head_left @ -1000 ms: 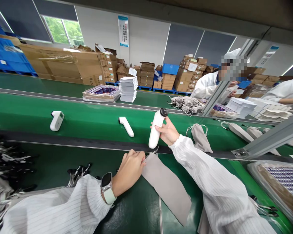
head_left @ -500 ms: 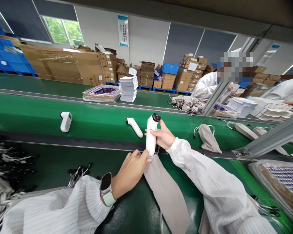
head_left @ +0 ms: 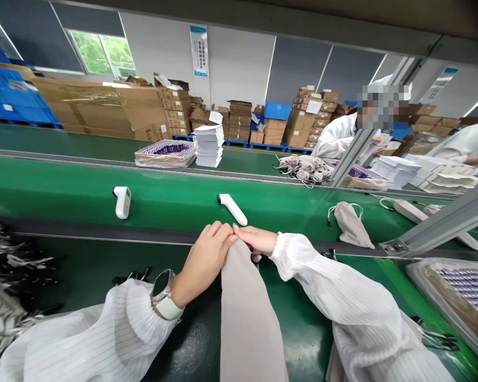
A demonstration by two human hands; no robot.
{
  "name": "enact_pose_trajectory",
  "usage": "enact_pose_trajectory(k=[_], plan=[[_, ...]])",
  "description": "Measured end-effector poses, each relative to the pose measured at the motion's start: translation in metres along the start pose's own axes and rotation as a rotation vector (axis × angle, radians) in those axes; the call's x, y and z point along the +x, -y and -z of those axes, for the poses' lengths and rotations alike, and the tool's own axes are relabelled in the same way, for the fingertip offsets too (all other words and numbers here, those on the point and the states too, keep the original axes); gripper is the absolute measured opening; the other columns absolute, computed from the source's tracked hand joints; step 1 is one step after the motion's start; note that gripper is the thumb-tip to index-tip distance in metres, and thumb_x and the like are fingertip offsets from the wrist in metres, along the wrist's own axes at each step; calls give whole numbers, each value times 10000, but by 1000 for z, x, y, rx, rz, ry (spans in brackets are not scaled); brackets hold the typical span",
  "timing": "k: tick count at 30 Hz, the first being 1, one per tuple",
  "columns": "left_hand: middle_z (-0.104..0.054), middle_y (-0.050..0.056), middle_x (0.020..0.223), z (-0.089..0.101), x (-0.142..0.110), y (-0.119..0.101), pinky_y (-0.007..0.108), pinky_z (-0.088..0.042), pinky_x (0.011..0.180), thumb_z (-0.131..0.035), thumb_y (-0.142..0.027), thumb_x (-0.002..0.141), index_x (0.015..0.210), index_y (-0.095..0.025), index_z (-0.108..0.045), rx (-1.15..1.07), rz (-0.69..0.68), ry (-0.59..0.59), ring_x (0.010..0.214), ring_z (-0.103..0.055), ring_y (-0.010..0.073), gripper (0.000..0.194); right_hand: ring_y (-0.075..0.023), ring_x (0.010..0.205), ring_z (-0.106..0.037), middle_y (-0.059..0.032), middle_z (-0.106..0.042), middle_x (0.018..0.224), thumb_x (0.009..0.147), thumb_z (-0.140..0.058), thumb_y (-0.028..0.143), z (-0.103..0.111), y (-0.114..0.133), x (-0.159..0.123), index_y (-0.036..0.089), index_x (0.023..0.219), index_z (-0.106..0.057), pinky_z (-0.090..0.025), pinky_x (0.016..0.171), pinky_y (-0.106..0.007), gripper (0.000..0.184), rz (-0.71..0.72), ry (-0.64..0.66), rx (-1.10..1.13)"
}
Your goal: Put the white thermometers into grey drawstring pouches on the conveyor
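Observation:
A long grey fabric pouch [head_left: 249,313] hangs down toward me, its upper end pinched between both hands. My left hand [head_left: 204,257] is closed on the left side of that end, and a watch sits on its wrist. My right hand [head_left: 258,241] grips the right side, thumb on top, fingers partly hidden behind the cloth. The white thermometer held earlier no longer shows; the cloth may cover it, but I cannot tell. Just beyond my hands, a white handheld thermometer [head_left: 234,210] with a black tip lies on the green belt; another thermometer [head_left: 122,203] is farther left.
A grey drawstring pouch [head_left: 353,227] lies on the belt [head_left: 175,201] to the right. Pouches with cords [head_left: 8,297] are heaped at the left. A metal post [head_left: 442,223] slants up at the right, near a plastic-wrapped tray [head_left: 418,286]. A co-worker [head_left: 338,135] is across the line.
The white thermometer has gone from sight at the pouch mouth. My right hand has come down onto the pouch's edge beside my left. The belt items appear shifted slightly right.

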State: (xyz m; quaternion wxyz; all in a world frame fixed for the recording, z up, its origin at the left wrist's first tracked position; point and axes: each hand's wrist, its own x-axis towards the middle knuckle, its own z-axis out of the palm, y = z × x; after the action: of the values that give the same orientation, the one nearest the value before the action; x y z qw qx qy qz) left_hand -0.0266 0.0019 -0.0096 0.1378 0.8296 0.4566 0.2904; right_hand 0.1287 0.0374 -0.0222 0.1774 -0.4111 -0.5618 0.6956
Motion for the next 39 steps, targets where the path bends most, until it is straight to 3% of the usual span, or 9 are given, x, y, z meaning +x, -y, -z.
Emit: enact_pose_trajectory(k=[3,9,13,17,19,23,28,34,39], plan=[[-395,-11,752,6,2,-2,258,-362,634,-276,-301,886,697,-195,-406,-61,40,23,682,-442,134,253,-24,348,-166,73,-264,442,676,-283,722,0,3,-3,166,580,-419,-122,291,-135,580,-15,-43,-98],[-426,-17,734,12,6,4,239,-362,601,-275,-295,877,703,-199,-394,-107,36,43,654,-455,129,231,-43,368,-279,48,-321,438,713,-184,707,-13,8,-10,154,547,-438,-234,351,-179,630,122,32,-427],[-464,-13,697,30,8,1,246,-340,583,-307,-334,860,718,-199,-438,13,54,38,615,-458,142,235,-75,428,-402,59,-416,461,700,-429,610,14,9,-9,180,769,-522,-325,450,-198,445,422,-534,-538],[-423,-30,528,57,5,-12,220,-264,471,-370,-389,824,612,-196,-523,-102,143,395,484,-386,121,325,-97,442,-435,57,-426,417,718,-475,499,62,15,-16,181,722,-515,-355,516,-223,321,505,-1033,-611],[-347,-42,494,66,1,-17,207,-226,433,-367,-403,829,649,-195,-552,-302,190,418,442,-318,98,331,-104,468,-464,44,-466,452,730,-456,480,65,17,-21,175,756,-532,-369,536,-228,316,524,-896,-591],[-258,-58,501,66,-5,-20,192,-196,401,-370,-430,837,756,-188,-536,-605,288,66,426,-233,79,304,-133,628,-559,19,-586,702,626,-570,501,12,12,-18,217,1142,-426,-407,589,-237,606,601,-274,-549],[-436,-24,553,67,-7,-28,198,-361,469,-386,-425,831,788,-207,-554,-502,217,-12,506,-402,107,279,-211,730,-587,-32,-600,853,502,-623,582,-30,16,-6,232,1134,-407,-423,580,-278,754,475,-452,-788],[-597,-19,1037,122,-41,6,350,-418,857,-451,-458,766,972,-296,-584,-40,377,251,992,-519,230,294,-274,824,-591,-107,-606,881,679,-541,421,81,34,-40,188,1210,-288,-415,660,-348,633,-110,-1231,-1003],[-623,-21,1014,147,-148,80,406,-484,757,-406,-395,763,957,-355,-578,264,441,115,964,-555,271,263,-312,892,-551,-198,-571,958,729,-487,329,160,-19,-45,131,1213,-322,-378,685,-433,548,-385,-1295,-888]])
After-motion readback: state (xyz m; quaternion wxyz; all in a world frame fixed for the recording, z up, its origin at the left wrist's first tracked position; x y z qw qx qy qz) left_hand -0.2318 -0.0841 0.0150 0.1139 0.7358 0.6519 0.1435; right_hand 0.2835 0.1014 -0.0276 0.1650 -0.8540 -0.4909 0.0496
